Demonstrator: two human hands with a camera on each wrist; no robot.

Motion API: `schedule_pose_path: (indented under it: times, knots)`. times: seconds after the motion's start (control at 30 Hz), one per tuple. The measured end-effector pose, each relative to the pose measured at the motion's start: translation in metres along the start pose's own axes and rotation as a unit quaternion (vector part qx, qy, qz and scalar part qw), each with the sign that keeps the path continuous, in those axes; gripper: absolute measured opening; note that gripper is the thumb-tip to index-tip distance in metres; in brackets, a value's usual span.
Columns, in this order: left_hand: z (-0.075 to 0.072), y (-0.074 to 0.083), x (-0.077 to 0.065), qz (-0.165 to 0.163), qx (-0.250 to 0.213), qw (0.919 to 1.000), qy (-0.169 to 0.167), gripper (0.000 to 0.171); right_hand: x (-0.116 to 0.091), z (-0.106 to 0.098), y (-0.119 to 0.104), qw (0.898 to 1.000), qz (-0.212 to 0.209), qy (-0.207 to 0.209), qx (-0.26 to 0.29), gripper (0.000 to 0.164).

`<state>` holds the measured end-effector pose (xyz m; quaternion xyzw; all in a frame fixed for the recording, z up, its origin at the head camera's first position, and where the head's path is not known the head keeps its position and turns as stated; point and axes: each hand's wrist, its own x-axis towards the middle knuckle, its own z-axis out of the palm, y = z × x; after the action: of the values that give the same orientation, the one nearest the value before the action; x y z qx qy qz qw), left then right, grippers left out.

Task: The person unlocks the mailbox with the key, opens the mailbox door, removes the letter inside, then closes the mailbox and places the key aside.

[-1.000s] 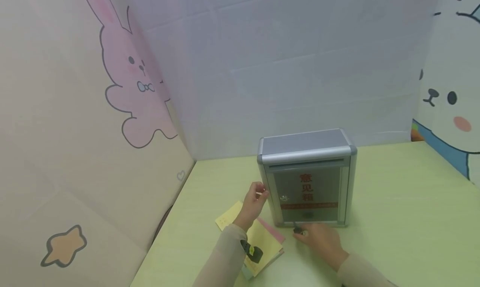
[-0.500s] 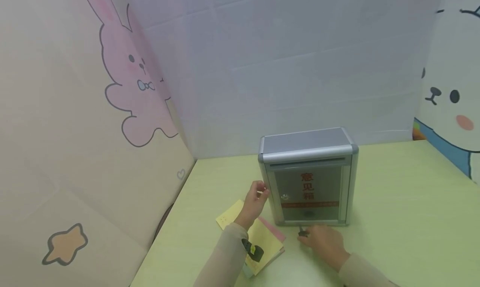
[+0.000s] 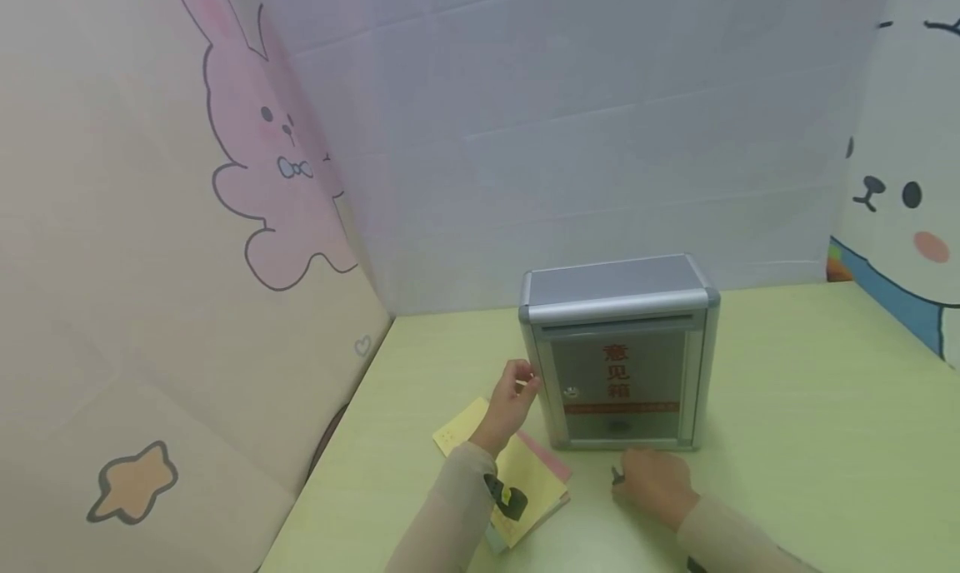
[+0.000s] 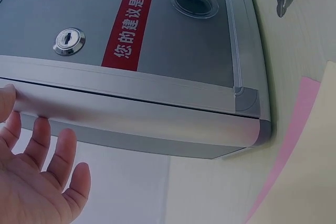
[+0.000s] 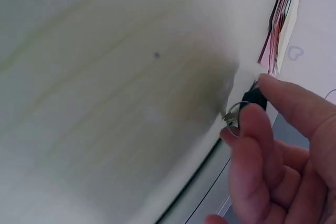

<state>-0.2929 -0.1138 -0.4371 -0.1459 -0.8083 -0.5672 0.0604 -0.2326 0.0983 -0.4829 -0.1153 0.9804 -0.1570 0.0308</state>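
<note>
A silver-grey metal suggestion box [image 3: 630, 281] with red characters, a top slot and a round lock [image 4: 69, 41] stands upright on the table. My left hand [image 3: 506, 402] is at its left side, fingers relaxed and fingertips touching the metal edge, as the left wrist view shows. Low in front of the box, my right hand [image 3: 656, 483] pinches a key [image 4: 282, 3] with a black head [image 5: 254, 98] between thumb and forefinger. A thin metal ring [image 5: 231, 121] hangs from the key. No key sits in the lock.
Under my left forearm lie several sheets of paper [image 3: 528, 481], yellow on top, with pink and green edges showing. The pale yellow-green table [image 3: 810, 406] meets a white cloth wall [image 3: 637, 140] behind the box. A rabbit-printed wall [image 3: 187, 348] borders the left.
My right hand has slid to the right along the front of the box with the key, its tip turning toward the left. My left hand keeps its place at the box's side.
</note>
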Motion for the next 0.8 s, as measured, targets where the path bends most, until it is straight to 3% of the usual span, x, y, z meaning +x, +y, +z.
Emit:
schedule_pose_path:
  times: [0.23, 0.47, 0.67, 0.8]
  knots:
    - [0.002, 0.001, 0.003, 0.005, -0.002, 1.0000, 0.000, 0.014, 0.005, -0.002, 0.005, 0.999, -0.013, -0.027, -0.023, 0.033]
    - [0.007, 0.000, 0.001, -0.029, -0.013, 0.9994, -0.012, 0.017, 0.006, 0.004, 0.011, 0.999, -0.025, -0.029, -0.014, 0.032]
    - [0.008, -0.004, -0.002, -0.028, -0.012, 0.9994, -0.013, 0.016, 0.004, 0.010, 0.012, 0.999, -0.028, -0.046, -0.006, 0.031]
    - [0.007, -0.003, 0.000, -0.023, 0.005, 0.9997, -0.006, 0.014, 0.007, 0.012, 0.016, 0.999, -0.035, -0.026, 0.005, 0.030]
